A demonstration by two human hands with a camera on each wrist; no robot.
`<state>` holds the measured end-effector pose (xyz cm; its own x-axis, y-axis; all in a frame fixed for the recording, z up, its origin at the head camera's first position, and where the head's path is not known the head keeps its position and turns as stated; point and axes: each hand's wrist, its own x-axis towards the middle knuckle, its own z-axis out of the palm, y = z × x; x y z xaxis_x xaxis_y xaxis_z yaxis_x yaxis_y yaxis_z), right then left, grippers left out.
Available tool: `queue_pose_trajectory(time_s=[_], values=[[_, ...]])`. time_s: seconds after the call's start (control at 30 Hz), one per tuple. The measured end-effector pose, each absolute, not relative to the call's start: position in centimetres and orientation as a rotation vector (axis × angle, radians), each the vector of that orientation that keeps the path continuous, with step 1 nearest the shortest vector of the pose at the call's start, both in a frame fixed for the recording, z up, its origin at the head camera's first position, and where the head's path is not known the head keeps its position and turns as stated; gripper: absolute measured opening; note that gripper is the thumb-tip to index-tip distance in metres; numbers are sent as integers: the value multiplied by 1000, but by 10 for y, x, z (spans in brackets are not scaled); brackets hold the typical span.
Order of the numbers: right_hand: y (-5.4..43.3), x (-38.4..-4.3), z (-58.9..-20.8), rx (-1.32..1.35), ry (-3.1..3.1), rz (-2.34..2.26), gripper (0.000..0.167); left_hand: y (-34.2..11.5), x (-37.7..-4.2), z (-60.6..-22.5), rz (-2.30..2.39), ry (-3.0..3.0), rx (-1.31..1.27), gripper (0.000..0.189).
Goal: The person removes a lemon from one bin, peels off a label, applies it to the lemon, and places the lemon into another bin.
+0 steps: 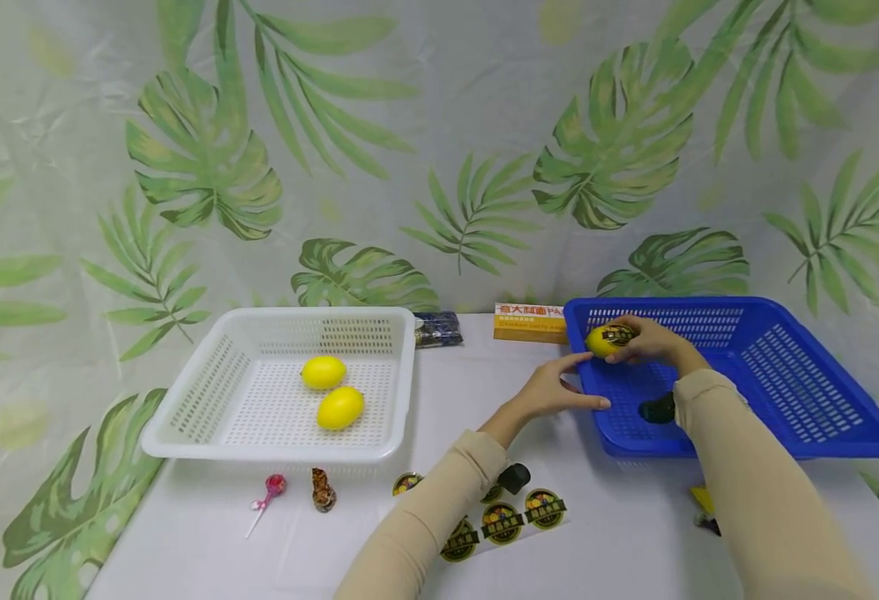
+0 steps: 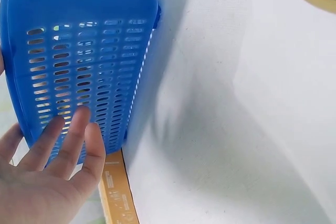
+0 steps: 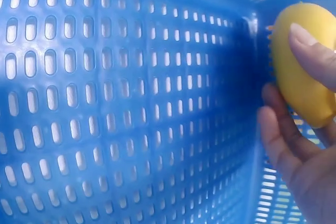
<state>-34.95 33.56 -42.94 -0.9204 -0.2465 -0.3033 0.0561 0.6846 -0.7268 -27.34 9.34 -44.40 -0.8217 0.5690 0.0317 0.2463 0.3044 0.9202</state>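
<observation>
My right hand [image 1: 652,342] grips a yellow lemon [image 1: 599,342] just inside the left end of the blue basket [image 1: 851,400]. A black and gold sticker [image 1: 617,335] is on the lemon. In the right wrist view, the thumb lies across the lemon [image 3: 299,72] with fingers beneath it. My left hand [image 1: 547,387] is at the basket's left rim, its thumb reaching over the edge. The left wrist view shows that hand [image 2: 58,177] with spread, nearly straight fingers by the outer wall. A dark green object [image 1: 656,408] lies in the basket, partly behind the right sleeve.
Two lemons [image 1: 340,408] sit in a white basket [image 1: 157,442] on the left. Round stickers [image 1: 502,523] on a sheet, a dark object [image 1: 514,477], a lollipop [image 1: 274,486] and a brown wrapped candy [image 1: 322,492] lie in front. An orange box [image 1: 529,323] stands behind.
</observation>
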Motion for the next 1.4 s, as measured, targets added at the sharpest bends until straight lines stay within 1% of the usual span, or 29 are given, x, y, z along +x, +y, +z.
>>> queue_pose_trajectory(time_s=[0.27,0.4,0.63,0.77,0.9,1.17,1.3,1.4], values=[[332,-352,-442,-149,2545,-1028,90,95,-274,-445,1546,2277,737,73],[328,-350,-445,-79,2574,-1056,92,95,-273,-446,1555,2267,729,72],[327,-347,-445,14,2663,-935,88,95,-273,-446,1542,2271,734,72],[331,-346,-447,39,2620,-950,94,94,-273,-446,1539,2272,717,72],[331,-342,-441,25,2568,-991,97,93,-272,-446,1542,2273,715,72],[336,-335,-432,-33,2537,-1043,93,93,-271,-446,1527,2279,728,71],[337,-329,-420,-82,2598,-995,93,91,-269,-445,1511,2311,740,71],[334,-323,-407,-117,2644,-985,90,83,-266,-443,1531,2331,724,70]])
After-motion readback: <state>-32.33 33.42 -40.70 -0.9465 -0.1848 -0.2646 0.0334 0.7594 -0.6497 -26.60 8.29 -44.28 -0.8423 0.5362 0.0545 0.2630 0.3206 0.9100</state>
